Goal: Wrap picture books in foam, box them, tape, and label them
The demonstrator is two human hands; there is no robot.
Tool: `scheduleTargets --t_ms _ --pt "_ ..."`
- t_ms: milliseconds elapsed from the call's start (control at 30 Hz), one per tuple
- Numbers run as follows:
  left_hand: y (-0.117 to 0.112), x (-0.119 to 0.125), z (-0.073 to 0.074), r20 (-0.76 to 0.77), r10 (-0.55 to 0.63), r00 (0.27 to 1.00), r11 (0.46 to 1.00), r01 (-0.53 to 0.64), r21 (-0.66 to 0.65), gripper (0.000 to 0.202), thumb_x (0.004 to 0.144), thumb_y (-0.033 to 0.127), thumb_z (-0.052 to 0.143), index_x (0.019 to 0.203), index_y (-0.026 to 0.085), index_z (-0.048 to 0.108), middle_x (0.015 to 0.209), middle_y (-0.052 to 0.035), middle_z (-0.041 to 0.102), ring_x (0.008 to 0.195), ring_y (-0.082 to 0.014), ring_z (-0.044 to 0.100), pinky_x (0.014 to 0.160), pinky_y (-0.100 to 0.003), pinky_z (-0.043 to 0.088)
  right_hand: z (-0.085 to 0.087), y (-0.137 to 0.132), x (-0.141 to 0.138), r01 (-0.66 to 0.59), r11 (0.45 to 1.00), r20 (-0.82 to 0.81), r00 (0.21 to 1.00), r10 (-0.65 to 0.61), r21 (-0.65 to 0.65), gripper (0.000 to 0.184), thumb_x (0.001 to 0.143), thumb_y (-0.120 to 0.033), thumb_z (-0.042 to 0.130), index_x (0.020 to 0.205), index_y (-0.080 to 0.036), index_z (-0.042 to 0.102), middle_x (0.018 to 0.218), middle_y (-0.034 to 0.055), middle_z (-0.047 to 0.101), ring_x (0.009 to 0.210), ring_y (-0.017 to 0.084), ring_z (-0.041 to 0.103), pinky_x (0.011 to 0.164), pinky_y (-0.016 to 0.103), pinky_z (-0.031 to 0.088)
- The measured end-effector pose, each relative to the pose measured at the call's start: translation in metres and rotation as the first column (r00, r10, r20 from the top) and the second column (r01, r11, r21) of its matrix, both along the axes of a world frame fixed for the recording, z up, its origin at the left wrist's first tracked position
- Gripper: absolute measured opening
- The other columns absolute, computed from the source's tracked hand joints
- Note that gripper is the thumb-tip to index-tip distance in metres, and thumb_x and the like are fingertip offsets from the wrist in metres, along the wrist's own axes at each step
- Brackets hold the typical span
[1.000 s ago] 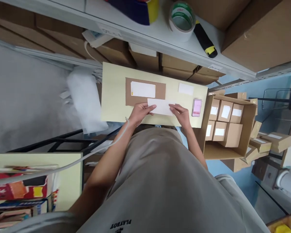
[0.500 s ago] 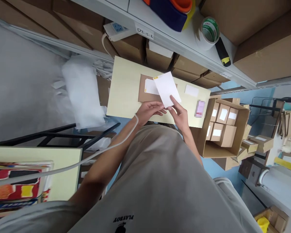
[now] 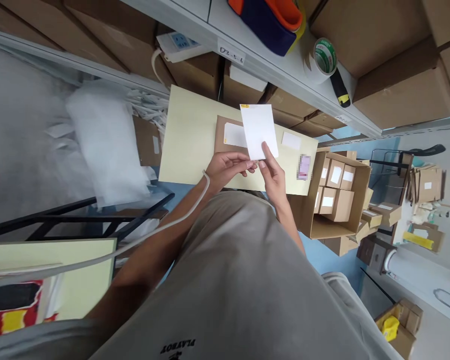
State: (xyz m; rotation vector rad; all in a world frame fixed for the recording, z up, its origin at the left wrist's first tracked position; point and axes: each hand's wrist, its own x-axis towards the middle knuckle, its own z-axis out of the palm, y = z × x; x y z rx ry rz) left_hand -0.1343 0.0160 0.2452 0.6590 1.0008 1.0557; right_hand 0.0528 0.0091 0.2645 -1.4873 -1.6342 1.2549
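A white label sheet (image 3: 258,127) with a small yellow mark at its top left corner is held over the pale table. My right hand (image 3: 273,177) grips its lower edge, thumb and index finger around it, with the index lying on its face. At the sheet's bottom left corner, the fingers of my left hand (image 3: 228,167) are pinched together; a small pale bit shows at the fingertips, too small to name. Behind the sheet lies a flat brown cardboard box (image 3: 220,132) bearing a white label (image 3: 233,135), partly hidden by the sheet.
On the yellowish table (image 3: 187,135) lie a white slip (image 3: 291,140) and a blurred pink item (image 3: 303,167). An open carton (image 3: 315,222) of small boxes stands to the right. Above, the shelf holds a tape roll (image 3: 324,57) and a cutter (image 3: 339,89). Bubble wrap (image 3: 97,145) hangs at left.
The label sheet has turned more upright in my right hand. My left fingers stay at its lower edge. The whole view has shifted slightly.
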Motion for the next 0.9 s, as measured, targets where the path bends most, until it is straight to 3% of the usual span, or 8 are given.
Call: scheduleTargets --t_ms 133,367,500,633,733,800,900 --pt "-0.001 -0.002 0.004 0.022 -0.004 1.000 1.000 0.004 -0.003 0.043 0.073 0.058 0.101 0.086 0.019 0.085 0.087 -0.0114 0.084 0.086 -0.0290 0.080 0.073 -0.039 0.061 0.001 -0.003 -0.006 0.025 1.000 0.033 0.999 -0.026 0.005 0.072 0.117 -0.071 0.051 0.180 -0.038 0.045 0.158 0.0005 0.076 0.124 0.022 0.077 0.124 0.044 0.059" --pt "0.000 -0.009 0.008 0.018 -0.003 1.000 1.000 0.003 0.015 0.038 0.073 0.053 0.100 0.082 0.021 0.082 0.083 -0.0086 0.081 0.085 -0.0278 0.079 0.075 -0.039 0.062 0.002 -0.009 -0.013 0.025 0.999 0.052 0.998 -0.026 0.020 0.082 0.113 -0.081 0.046 0.184 -0.040 0.036 0.166 0.0008 0.070 0.128 0.023 0.076 0.126 0.044 0.058" --pt "0.000 -0.011 0.008 -0.015 0.006 1.000 0.998 -0.005 0.067 0.034 0.075 0.048 0.100 0.081 0.021 0.080 0.082 -0.0070 0.078 0.083 -0.0257 0.077 0.075 -0.038 0.060 -0.003 -0.016 -0.018 -0.010 1.000 -0.005 1.000 0.010 -0.011 0.083 0.114 -0.080 0.048 0.185 -0.039 0.032 0.163 0.0024 0.072 0.132 0.023 0.077 0.128 0.047 0.058" --pt "-0.002 -0.012 0.008 -0.107 0.048 0.993 0.981 -0.027 0.190 0.033 0.080 0.051 0.094 0.081 0.021 0.079 0.083 -0.0055 0.076 0.079 -0.0219 0.072 0.076 -0.036 0.060 -0.008 -0.023 -0.021 -0.020 1.000 -0.025 0.999 0.020 -0.007 0.086 0.112 -0.076 0.057 0.184 -0.036 0.033 0.181 0.0079 0.054 0.157 0.028 0.064 0.132 0.053 0.055" --pt "-0.004 -0.014 0.010 -0.232 0.072 0.970 0.961 -0.005 0.277 0.030 0.085 0.052 0.088 0.081 0.023 0.079 0.084 -0.0048 0.076 0.081 -0.0215 0.071 0.076 -0.034 0.059 -0.002 -0.027 -0.021 0.070 0.995 0.070 0.995 -0.074 0.064 0.081 0.109 -0.070 0.068 0.178 -0.034 0.045 0.190 0.0090 0.038 0.178 0.032 0.037 0.140 0.061 0.043" --pt "-0.007 -0.016 0.011 -0.303 0.070 0.950 0.952 0.027 0.305 0.027 0.087 0.050 0.086 0.082 0.024 0.080 0.085 -0.0050 0.076 0.081 -0.0210 0.069 0.074 -0.033 0.058 0.006 -0.029 -0.022 0.116 0.985 0.134 0.982 -0.133 0.125 0.064 0.108 -0.063 0.073 0.165 -0.034 0.062 0.191 0.0076 0.035 0.183 0.033 0.023 0.144 0.067 0.035" --pt "-0.011 -0.017 0.009 -0.341 0.058 0.938 0.942 0.062 0.330 0.021 0.086 0.045 0.086 0.083 0.024 0.082 0.086 -0.0050 0.074 0.078 -0.0194 0.066 0.072 -0.032 0.056 0.013 -0.031 -0.024 0.125 0.971 0.206 0.964 -0.167 0.202 0.033 0.109 -0.049 0.076 0.137 -0.032 0.079 0.188 0.0052 0.041 0.184 0.034 0.017 0.145 0.072 0.030"
